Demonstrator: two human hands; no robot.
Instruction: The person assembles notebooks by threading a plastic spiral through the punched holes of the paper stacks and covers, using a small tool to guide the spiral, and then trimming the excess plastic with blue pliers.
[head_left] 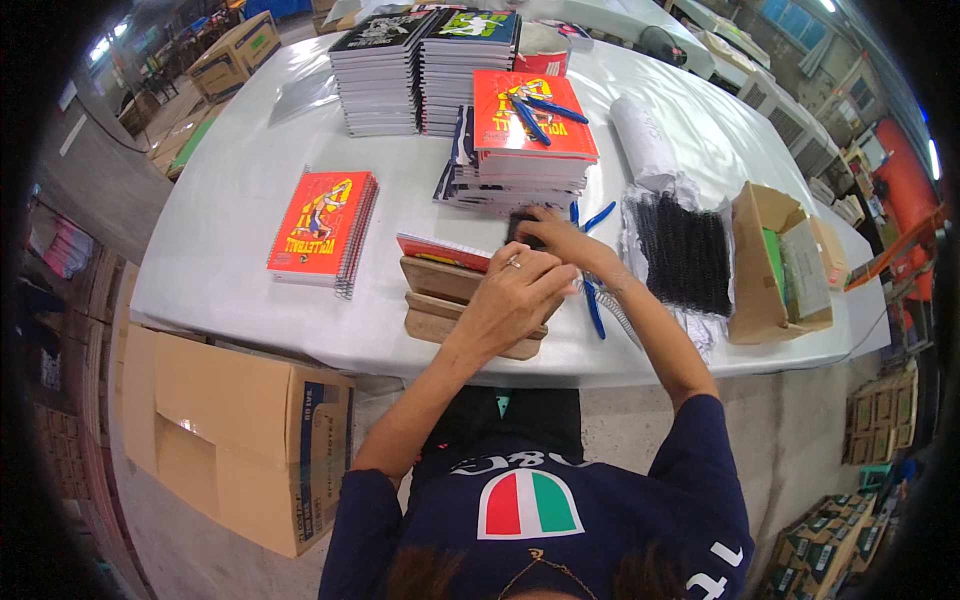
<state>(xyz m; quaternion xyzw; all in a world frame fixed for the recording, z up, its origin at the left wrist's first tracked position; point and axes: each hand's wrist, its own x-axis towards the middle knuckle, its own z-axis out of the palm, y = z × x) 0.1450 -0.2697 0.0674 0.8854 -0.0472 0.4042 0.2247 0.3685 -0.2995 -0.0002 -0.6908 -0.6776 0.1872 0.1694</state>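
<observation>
In front of me a slotted wooden stand holds a red-covered notebook upright. My left hand is bent over the notebook's right end, its fingers curled and their tips partly hidden. Just beyond it, my right hand reaches across with fingers closed at a small black thing, mostly covered. Blue-handled pliers lie right of the stand, partly under my right wrist. A thin pale spiral coil extends beside them.
A spiral-bound red notebook lies to the left. Behind are a red-topped stack bearing blue cutters and tall notebook stacks. Black coils, a white roll and an open carton stand right. A big carton sits lower left.
</observation>
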